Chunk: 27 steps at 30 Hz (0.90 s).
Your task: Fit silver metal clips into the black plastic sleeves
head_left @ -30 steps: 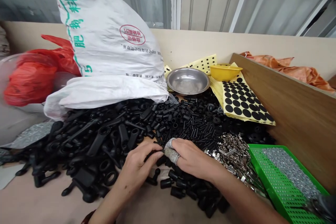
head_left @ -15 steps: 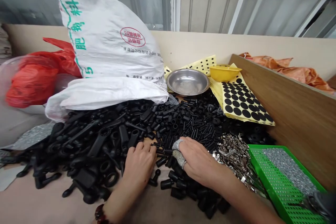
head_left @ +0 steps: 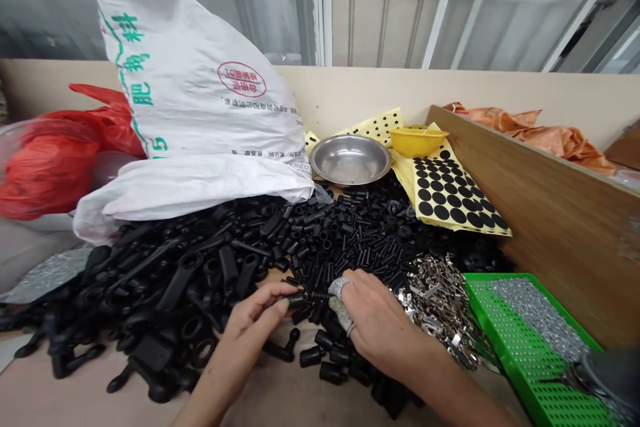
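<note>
My left hand (head_left: pixel 260 320) pinches a short black cylindrical cap (head_left: pixel 297 301) between thumb and fingertips. Close to its right end is a black spring (head_left: pixel 318 295), lined up with the cap. The spring's other end runs to the fingers of my right hand (head_left: pixel 370 313), which are curled closed around it; grey wrapping covers some of these fingers, and the fingertips are partly hidden. Below my hands lie more black caps (head_left: pixel 331 372) and a black bent handle piece (head_left: pixel 286 349). A heap of black springs (head_left: pixel 367 250) spreads just beyond my right hand.
Black lever handles (head_left: pixel 155 307) pile up on the left under a white woven sack (head_left: pixel 210 107). Metal clips (head_left: pixel 440 293) and a green tray (head_left: pixel 520 347) of small metal parts are at right. Behind stand a steel bowl (head_left: pixel 350 159), a yellow bowl (head_left: pixel 419 141) and dotted sticker sheets (head_left: pixel 453 197).
My left hand has turned and lifted from the pile, and a cap now shows in its pinch. My right hand has stayed close to the same place. The view has shifted slightly.
</note>
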Motion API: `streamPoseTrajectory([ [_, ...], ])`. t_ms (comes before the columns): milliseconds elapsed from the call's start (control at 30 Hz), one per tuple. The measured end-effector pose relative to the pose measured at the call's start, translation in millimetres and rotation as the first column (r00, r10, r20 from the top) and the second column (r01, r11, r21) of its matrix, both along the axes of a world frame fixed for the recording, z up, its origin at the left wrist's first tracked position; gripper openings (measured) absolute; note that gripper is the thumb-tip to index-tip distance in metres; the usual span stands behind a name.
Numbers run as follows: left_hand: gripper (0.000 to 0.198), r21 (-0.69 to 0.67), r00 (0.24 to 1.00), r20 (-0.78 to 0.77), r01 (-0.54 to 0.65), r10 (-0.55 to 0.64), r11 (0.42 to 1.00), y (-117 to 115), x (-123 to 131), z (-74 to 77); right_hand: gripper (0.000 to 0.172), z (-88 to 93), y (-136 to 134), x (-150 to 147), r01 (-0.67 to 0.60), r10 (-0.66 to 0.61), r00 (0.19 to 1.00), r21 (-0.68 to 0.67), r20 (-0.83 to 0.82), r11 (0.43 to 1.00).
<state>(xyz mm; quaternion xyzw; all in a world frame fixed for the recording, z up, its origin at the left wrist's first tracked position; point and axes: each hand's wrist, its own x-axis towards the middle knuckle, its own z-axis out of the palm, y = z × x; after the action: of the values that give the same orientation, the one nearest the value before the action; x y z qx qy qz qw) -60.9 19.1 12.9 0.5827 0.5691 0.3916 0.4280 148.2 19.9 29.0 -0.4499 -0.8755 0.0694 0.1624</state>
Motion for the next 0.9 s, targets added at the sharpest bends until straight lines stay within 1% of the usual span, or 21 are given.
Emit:
streamPoseTrajectory([
  [33, 0.021, -0.025, 0.996, 0.084, -0.001, 0.004, 1.000, -3, 5, 1.8, 0.025, 0.3, -2, 0, -0.002, 0.002, 1.000, 0.010, 0.000, 1.000],
  [100, 0.019, -0.072, 0.980, 0.198, -0.019, 0.033, 0.997, -7, 15, 4.0, 0.027, 1.4, -6, 1, -0.003, 0.003, 1.000, 0.032, 0.004, 0.999],
  [200, 0.018, -0.133, 0.955, 0.287, -0.042, 0.079, 0.990, -9, 26, 4.8, 0.029, 3.0, -12, 5, -0.008, 0.008, 1.000, 0.052, 0.006, 0.999],
  [267, 0.020, -0.154, 0.946, 0.316, -0.030, 0.078, 0.988, -9, 30, 4.3, 0.028, 3.1, -15, 8, -0.004, 0.004, 1.000, 0.061, -0.001, 0.998],
  [367, 0.023, -0.169, 0.943, 0.331, 0.023, 0.034, 0.985, -11, 36, 1.7, 0.025, 0.8, -18, 9, 0.005, -0.005, 1.000, 0.078, -0.003, 0.997],
  [433, 0.023, -0.172, 0.948, 0.319, 0.076, -0.018, 0.982, -13, 40, -1.1, 0.023, -2.3, -19, 9, -0.023, 0.023, 1.000, 0.088, 0.001, 0.996],
  [500, 0.024, -0.176, 0.948, 0.317, 0.099, -0.039, 0.979, -15, 44, -4.3, 0.022, -5.7, -20, 8, -0.038, 0.039, 0.999, 0.082, -0.007, 0.996],
  [533, 0.025, -0.180, 0.945, 0.326, 0.103, -0.039, 0.978, -16, 46, -5.8, 0.021, -7.3, -20, 9, -0.026, 0.028, 0.999, 0.072, -0.016, 0.997],
  [633, 0.027, -0.189, 0.929, 0.368, 0.117, -0.040, 0.975, -15, 50, -8.5, 0.021, -11.1, -22, 13, 0.040, -0.041, 0.998, -0.015, -0.054, 0.999],
  [767, 0.028, -0.192, 0.930, 0.365, 0.122, -0.044, 0.974, -15, 52, -7.7, 0.030, -12.7, -30, 21, 0.088, -0.109, 0.982, -0.132, -0.157, 0.987],
  [833, 0.026, -0.176, 0.939, 0.339, 0.122, -0.056, 0.977, -15, 53, -6.6, 0.031, -11.1, -33, 24, 0.083, -0.114, 0.971, -0.156, -0.208, 0.984],
  [900, 0.025, -0.157, 0.947, 0.311, 0.133, -0.079, 0.979, -16, 53, -6.1, 0.028, -8.3, -36, 25, 0.040, -0.078, 0.970, -0.162, -0.231, 0.986],
])
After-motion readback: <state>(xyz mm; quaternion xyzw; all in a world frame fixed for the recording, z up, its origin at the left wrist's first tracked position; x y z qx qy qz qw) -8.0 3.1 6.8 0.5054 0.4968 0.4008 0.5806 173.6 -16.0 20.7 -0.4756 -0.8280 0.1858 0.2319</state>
